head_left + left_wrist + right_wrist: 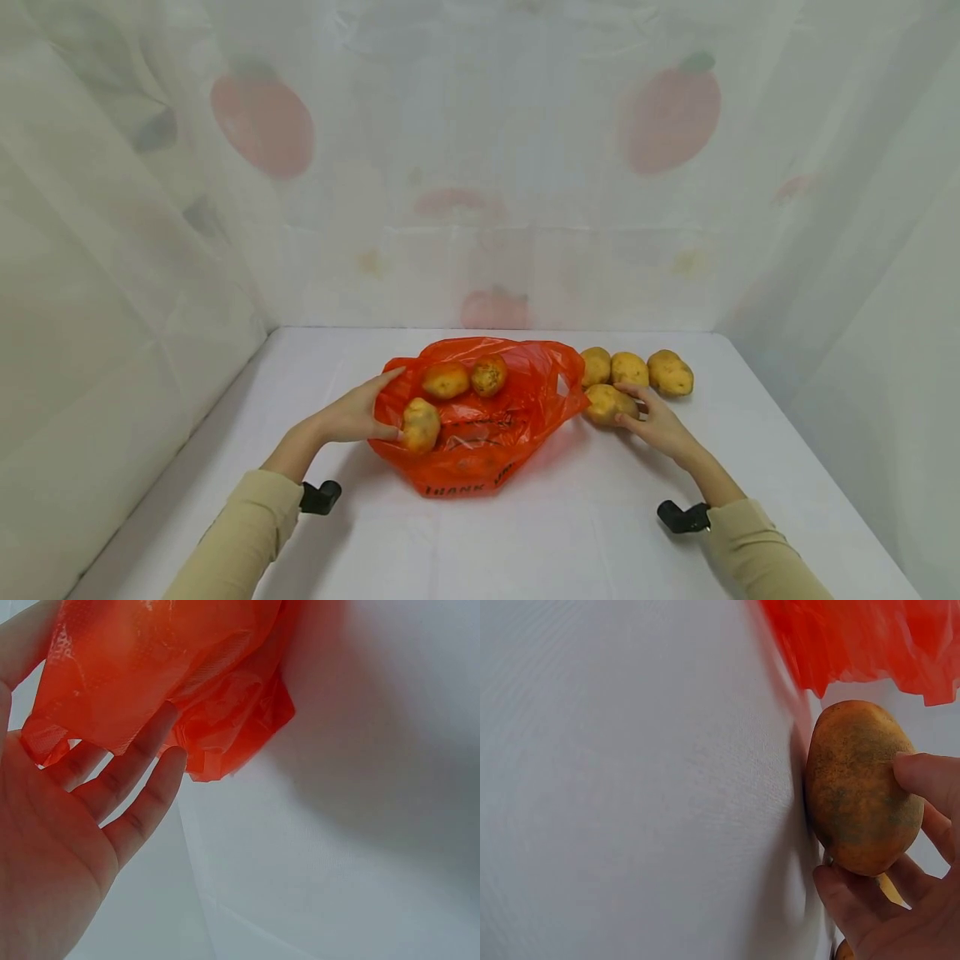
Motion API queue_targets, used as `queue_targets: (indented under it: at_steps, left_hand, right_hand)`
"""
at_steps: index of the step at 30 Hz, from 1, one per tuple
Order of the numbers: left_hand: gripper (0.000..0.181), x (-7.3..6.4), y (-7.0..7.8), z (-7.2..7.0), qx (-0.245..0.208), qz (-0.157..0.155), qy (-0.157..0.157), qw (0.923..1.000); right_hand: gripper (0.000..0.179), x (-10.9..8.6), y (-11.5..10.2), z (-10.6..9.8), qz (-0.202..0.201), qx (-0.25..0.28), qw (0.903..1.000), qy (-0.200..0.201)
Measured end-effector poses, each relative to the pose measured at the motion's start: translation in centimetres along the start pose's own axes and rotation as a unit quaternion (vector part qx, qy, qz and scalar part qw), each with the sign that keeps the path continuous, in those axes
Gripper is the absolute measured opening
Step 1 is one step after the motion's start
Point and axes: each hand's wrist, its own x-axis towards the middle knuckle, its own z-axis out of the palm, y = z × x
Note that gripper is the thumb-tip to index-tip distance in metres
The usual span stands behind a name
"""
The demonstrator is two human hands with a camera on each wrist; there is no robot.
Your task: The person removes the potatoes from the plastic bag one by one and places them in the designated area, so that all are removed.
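A red plastic bag [480, 458] lies with its mouth spread open, and three potatoes show in it: one potato [421, 425] near the left rim and two farther back. My left hand [360, 411] holds the bag's left rim between thumb and fingers. In the left wrist view, bag film [150, 667] lies between the thumb and the loosely bent fingers [142, 802]. To the right of the bag, my right hand [656, 425] grips a potato [609, 406]. The right wrist view shows the thumb on this potato [862, 787] and fingers around its far side.
Behind the gripped potato stand three more potatoes: one beside the bag [596, 365], one in the middle [628, 369] and a lumpy one [670, 372] at the right. A white cloth covers the table [525, 550]. Pale curtains [480, 167] enclose the back and sides.
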Motion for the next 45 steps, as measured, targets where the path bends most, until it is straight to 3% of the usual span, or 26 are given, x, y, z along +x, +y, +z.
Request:
queue_targets:
  at_steps: [7,26,36,45]
  left_hand:
    - [0.094,0.0,0.0,0.1,0.003,-0.001,0.000,1.0000]
    - [0.095,0.0,-0.3,0.1,-0.006,-0.002,0.002,1.0000]
    - [0.095,-0.2,-0.3,0.2,0.001,-0.003,0.003,1.0000]
    - [0.096,-0.2,-0.2,0.1,0.013,-0.008,0.003,0.9999]
  right_hand:
    - [0.061,-0.2,-0.3,-0.2,0.010,-0.003,0.9999,-0.006]
    - [0.059,-0.6,-0.9,-0.6,-0.016,-0.015,0.9997,-0.004]
    - [0.046,-0.2,-2.0,-0.8,-0.058,0.002,0.9950,0.081]
    - [0.044,0.0,-3.4,-0.9,-0.085,0.026,0.9911,0.099]
